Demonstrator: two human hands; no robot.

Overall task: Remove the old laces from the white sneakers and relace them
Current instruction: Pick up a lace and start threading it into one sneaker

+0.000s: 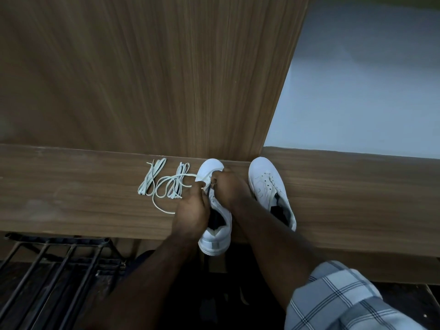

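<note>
The left white sneaker [215, 225] lies toe-away on the wooden shelf [71, 186], its heel jutting over the near edge, and both your hands sit on its eyelet area. Your left hand [190, 210] curls over the shoe's left side, fingertips pinching a white lace [164, 186] that loops out to the left across the shelf. Your right hand [227, 186] is clenched over the tongue; it seems to pinch the lace too, but the fingertips are hidden. The second sneaker [269, 184] lies just to the right, unlaced, partly covered by your right forearm. Two bundled laces [150, 177] lie left of the loop. A plaid sleeve [333, 298] is cut off at bottom right.
</note>
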